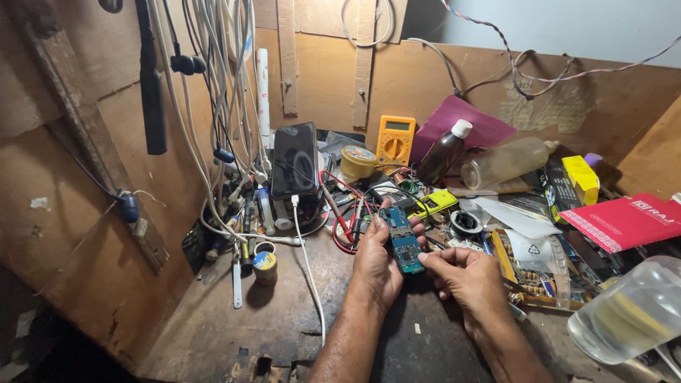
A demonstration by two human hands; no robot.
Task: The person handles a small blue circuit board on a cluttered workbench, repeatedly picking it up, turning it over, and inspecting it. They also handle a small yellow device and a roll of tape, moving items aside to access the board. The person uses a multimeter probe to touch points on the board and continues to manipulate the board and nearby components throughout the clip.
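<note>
My left hand (376, 266) holds a small blue-green circuit board (402, 239) upright over the wooden bench, fingers wrapped behind it. My right hand (464, 278) pinches the board's lower right corner with thumb and forefinger. Red and black probe leads (345, 216) lie just beyond the board. A black phone (294, 159) leans upright behind them, with a white cable (310, 276) running from it toward me.
A yellow multimeter (394, 140) stands at the back next to a brown bottle (442, 152) and a tipped clear bottle (505, 163). A red carton (628, 220) and a clear plastic jar (628, 312) sit at right. White cables (213, 106) hang at left, above a small tin (265, 266).
</note>
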